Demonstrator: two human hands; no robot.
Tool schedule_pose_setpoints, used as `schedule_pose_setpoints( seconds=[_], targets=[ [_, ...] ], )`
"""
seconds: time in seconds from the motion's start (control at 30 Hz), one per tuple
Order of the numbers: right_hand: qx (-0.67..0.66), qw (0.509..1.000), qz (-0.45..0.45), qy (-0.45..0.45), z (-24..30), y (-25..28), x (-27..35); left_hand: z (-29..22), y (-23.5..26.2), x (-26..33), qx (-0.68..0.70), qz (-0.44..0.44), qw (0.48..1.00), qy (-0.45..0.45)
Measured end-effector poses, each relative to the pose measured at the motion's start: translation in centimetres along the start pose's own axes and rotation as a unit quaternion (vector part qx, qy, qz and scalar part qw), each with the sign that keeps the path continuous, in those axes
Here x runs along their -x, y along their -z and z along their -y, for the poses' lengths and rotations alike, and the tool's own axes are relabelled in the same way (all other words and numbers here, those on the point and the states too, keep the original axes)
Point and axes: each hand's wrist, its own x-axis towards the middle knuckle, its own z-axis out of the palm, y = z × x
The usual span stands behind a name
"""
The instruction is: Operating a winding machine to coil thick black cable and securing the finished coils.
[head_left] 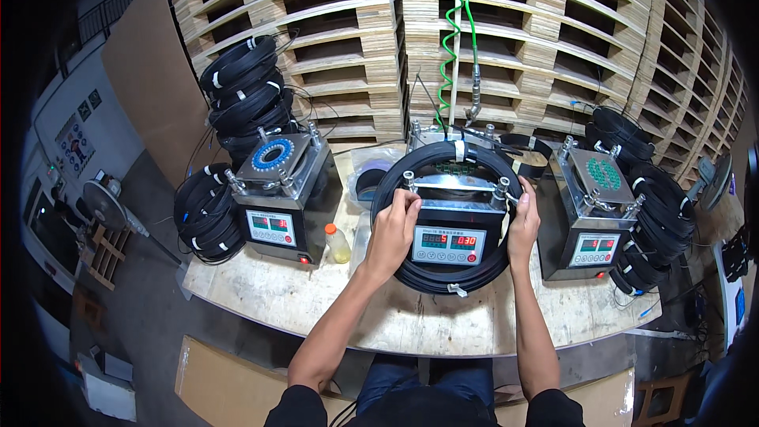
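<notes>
A large coil of black cable (389,190) is upright in front of the middle machine (447,225), ringing its lit display panel. White ties bind it at top and bottom. My left hand (392,229) is closed at the coil's left side, fingertips pinched together near a metal post; whether they also hold a cable end is too small to tell. On the opposite side, my right hand (523,225) grips the coil with its thumb up, beside another metal post (501,190). The machine's top plate is partly visible through the ring.
Similar machines stand left (273,190), with a blue ring on top, and right (597,205), with green pieces. Black coils are stacked beside both. An orange-capped bottle (337,243) stands on the wooden table (316,292). A green spiral hose (452,47) hangs before stacked pallets (545,32).
</notes>
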Motion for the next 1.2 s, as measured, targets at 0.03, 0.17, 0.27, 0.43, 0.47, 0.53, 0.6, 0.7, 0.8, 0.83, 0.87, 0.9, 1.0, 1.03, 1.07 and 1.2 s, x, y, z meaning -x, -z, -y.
schedule_pose_setpoints(
  seconds=[0.03,0.17,0.27,0.43,0.47,0.53,0.6,0.7,0.8,0.83,0.87,0.9,1.0,1.03,1.07,1.2],
  targets=[
    [-0.001,1.0,-0.001,0.002,-0.1,0.0,0.0,0.0,-0.2,-0.1,0.006,-0.005,1.0,-0.01],
    [0.035,0.998,-0.046,0.014,0.8,0.0,0.2,0.1,0.3,-0.3,0.067,0.023,0.997,0.001],
    [0.079,0.99,-0.109,0.03,0.6,-0.1,0.7,0.1,0.4,-1.0,0.06,0.064,0.996,0.019],
    [0.13,0.986,-0.098,0.035,1.2,0.0,1.2,1.0,-2.2,-1.6,-0.034,0.008,0.995,-0.093],
    [0.069,0.993,-0.089,0.023,1.2,0.1,1.2,0.8,-2.6,-1.6,-0.083,-0.015,0.991,-0.106],
    [0.058,0.994,-0.084,0.025,1.0,0.4,0.9,0.5,-3.2,-2.1,-0.143,-0.044,0.982,-0.113],
    [0.041,0.996,-0.077,0.037,0.9,0.7,0.8,-0.1,-3.5,-2.6,-0.167,-0.035,0.981,-0.097],
    [0.042,0.995,-0.067,0.056,1.2,0.8,0.7,-0.7,-3.7,-3.1,-0.199,-0.023,0.978,-0.06],
    [0.023,0.998,-0.042,0.047,1.3,1.3,0.5,-0.5,-2.7,-2.9,-0.13,0.009,0.991,-0.017],
    [0.009,0.998,-0.034,0.057,1.4,1.5,0.5,-0.5,-2.1,-2.8,-0.13,0.009,0.991,-0.019],
    [0.023,0.999,-0.011,0.029,1.9,1.9,0.7,-0.5,-1.4,-2.7,-0.198,-0.044,0.975,-0.093],
    [0.023,0.999,-0.013,0.029,1.8,2.1,0.6,-0.4,-0.9,-2.6,-0.264,-0.096,0.945,-0.166],
    [0.031,0.993,0.062,0.091,2.4,3.0,0.0,1.0,0.2,-3.2,-0.236,-0.12,0.958,-0.106],
    [0.03,0.993,0.064,0.091,3.1,3.2,0.2,1.5,0.6,-3.4,-0.195,-0.138,0.967,-0.086],
    [0.044,0.994,0.029,0.098,4.5,3.2,0.3,1.9,0.7,-3.5,-0.196,-0.102,0.973,-0.07],
    [0.047,0.996,0.0,0.08,3.6,2.6,-0.4,2.3,0.4,-3.7,-0.192,-0.06,0.979,-0.043]
  ],
)
